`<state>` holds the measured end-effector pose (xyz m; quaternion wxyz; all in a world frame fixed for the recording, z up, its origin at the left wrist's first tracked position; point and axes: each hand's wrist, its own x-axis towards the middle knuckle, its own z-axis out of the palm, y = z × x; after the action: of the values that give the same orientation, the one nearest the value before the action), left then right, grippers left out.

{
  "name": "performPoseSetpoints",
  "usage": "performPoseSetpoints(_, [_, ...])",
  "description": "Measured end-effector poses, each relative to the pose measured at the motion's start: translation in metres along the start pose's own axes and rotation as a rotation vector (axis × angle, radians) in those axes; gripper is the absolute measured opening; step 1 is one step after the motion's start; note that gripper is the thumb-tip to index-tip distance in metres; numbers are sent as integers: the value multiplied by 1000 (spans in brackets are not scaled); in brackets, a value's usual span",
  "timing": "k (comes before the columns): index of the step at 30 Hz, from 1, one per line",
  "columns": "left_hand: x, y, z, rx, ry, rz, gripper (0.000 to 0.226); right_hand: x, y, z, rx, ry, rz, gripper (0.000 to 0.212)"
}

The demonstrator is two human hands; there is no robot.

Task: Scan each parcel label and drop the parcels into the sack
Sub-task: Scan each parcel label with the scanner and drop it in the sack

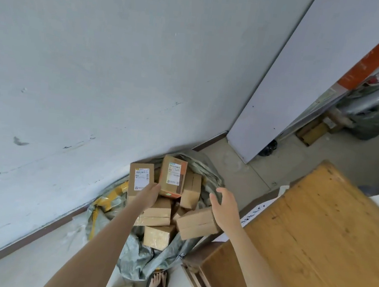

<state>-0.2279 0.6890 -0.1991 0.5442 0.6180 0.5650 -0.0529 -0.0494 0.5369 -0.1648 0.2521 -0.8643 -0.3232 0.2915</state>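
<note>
Two labelled parcels at the far end of the sack

The orange-brown parcel (172,176) lies with its long axis pointing away from the person and its white label facing the camera. A plain brown parcel (140,176) lies parallel, just beside it. Both are in the grey sack (139,257), on a pile of boxes. The left hand (149,194) touches their near ends, but its grip cannot be made out. The right hand (224,200) hovers over the sack's right rim, fingers spread and holding nothing.

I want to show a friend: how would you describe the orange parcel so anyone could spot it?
Find the grey sack on the floor against the white wall. At its far end two parcels show white labels; the orange parcel is the right-hand one, beside the left hand. It alone has orange print; its neighbours are plain brown.
</note>
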Motion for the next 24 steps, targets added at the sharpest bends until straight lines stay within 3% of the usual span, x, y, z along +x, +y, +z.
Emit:
performPoseSetpoints(5, [-5,3,7,50,-39,-22,49,-10,4,-2,-4,6,-3,33])
performPoseSetpoints(9, [-9,16,15,142,-59,72,44,-21,9,-6,-18,-3,-19,34])
performPoseSetpoints(16, [-28,104,59,607,-92,462,27,-51,24,-52,-80,73,-11,34])
performPoseSetpoints(21, [-71,184,138,664,-121,735,38,-84,65,-120,-103,241,64,35])
performPoseSetpoints(24, [-107,220,199,737,-221,889,32,-111,105,-170,-124,341,144,35])
